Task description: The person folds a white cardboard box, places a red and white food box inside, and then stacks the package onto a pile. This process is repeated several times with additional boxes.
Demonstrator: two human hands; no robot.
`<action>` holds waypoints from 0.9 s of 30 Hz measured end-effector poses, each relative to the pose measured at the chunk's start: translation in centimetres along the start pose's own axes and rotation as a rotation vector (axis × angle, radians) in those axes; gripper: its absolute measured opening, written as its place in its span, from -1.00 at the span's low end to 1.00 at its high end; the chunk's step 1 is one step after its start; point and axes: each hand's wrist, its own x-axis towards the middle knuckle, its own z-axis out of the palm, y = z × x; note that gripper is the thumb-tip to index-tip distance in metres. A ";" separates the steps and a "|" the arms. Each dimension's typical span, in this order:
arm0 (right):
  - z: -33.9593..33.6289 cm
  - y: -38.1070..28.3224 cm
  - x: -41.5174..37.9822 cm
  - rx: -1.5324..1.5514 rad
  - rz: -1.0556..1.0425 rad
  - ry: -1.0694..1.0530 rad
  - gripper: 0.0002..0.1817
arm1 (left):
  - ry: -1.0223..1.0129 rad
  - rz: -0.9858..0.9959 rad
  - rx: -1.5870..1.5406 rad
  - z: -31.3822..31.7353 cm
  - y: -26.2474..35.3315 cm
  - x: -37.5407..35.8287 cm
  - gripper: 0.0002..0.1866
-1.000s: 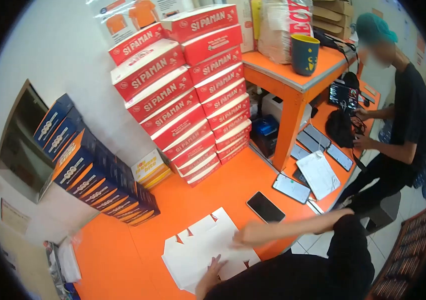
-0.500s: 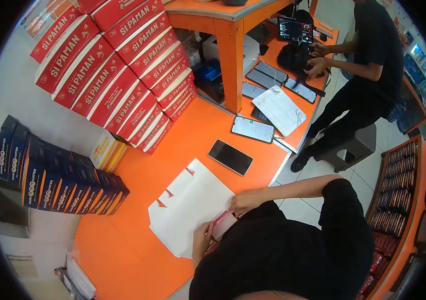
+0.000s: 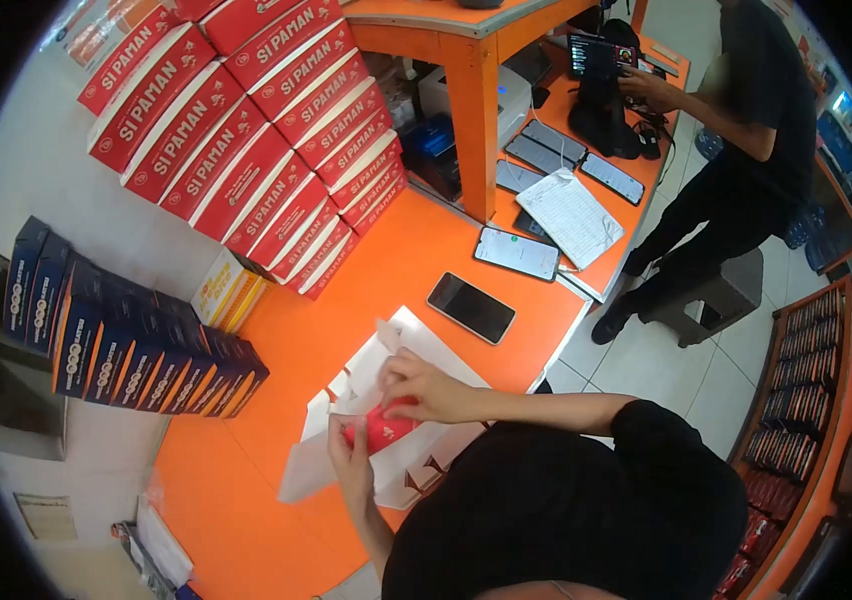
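Note:
A part-folded cardboard box lies on the orange table in front of me, white inside, with a red printed panel showing between my hands. My left hand pinches the near-left end of the red panel, fingers pointing up. Over the panel's other end, my right hand is closed, its thumb and fingers gripping the card. White flaps with cut slots stand up around both hands. Some of the folds are hidden under my right hand. Beyond the card lies a dark-screened phone, touched by neither hand.
Stacked red boxes rise at the back left, navy boxes and a yellow box below them. Several phones and a written sheet lie on the right, past an orange post. A co-worker stands by a grey stool.
Both hands have moved forward and left, away from my body. The card's near side has been lifted and turned, so its red face shows. The co-worker's hands have shifted near the black bag.

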 end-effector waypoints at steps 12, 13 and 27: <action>2.9 -3.6 0.7 0.697 0.545 -0.287 -0.58 | 0.642 0.235 -0.319 4.3 2.0 -1.7 -0.31; 2.7 -3.4 0.8 0.677 0.479 -0.309 -0.51 | 0.609 0.174 -0.342 3.9 1.8 -2.0 -0.29; -0.8 -3.4 3.8 0.559 0.499 -0.024 -0.57 | 0.536 0.590 0.113 2.3 1.2 -3.5 -0.33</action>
